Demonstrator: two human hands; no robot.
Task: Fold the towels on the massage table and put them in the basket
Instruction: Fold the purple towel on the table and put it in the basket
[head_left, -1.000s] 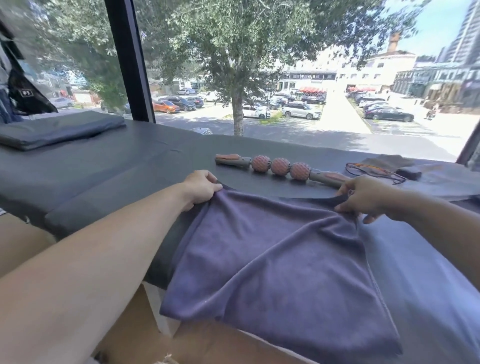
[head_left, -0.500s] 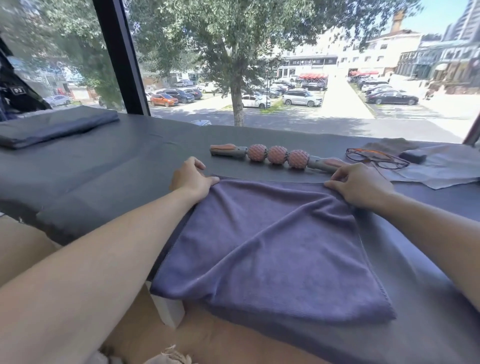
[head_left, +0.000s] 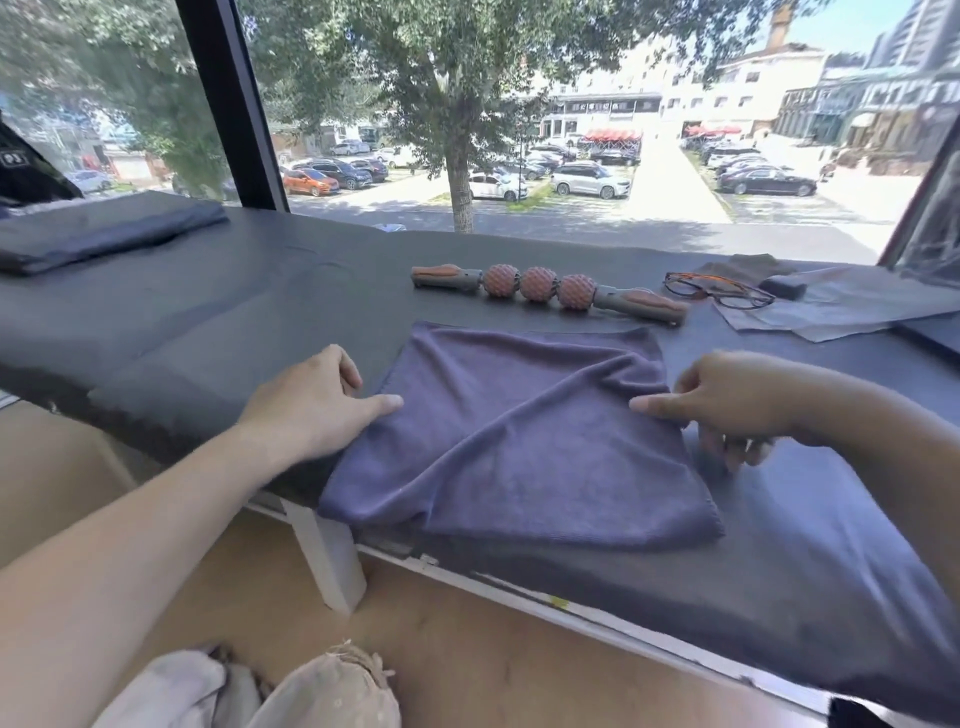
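Two hands, left (head_left: 317, 410) and right (head_left: 727, 400), fingers loosely apart, touching towel (head_left: 519, 441) edges

The right hand (head_left: 727, 402) is motion-blurred, and its lower fingers (head_left: 737, 449) smear against the tabletop (head_left: 260, 312) beside the towel (head_left: 514, 441), so whether they touch the cloth edge or the surface cannot be told. The left hand (head_left: 311, 405) hides the towel's left edge beneath its palm, and both forearms run out of the frame. The folded cloth (head_left: 104, 231) at far left is cut by the picture's edge, the tabletop runs off both sides, and the pale bundle (head_left: 291, 691) at the bottom is cropped and cannot be identified.
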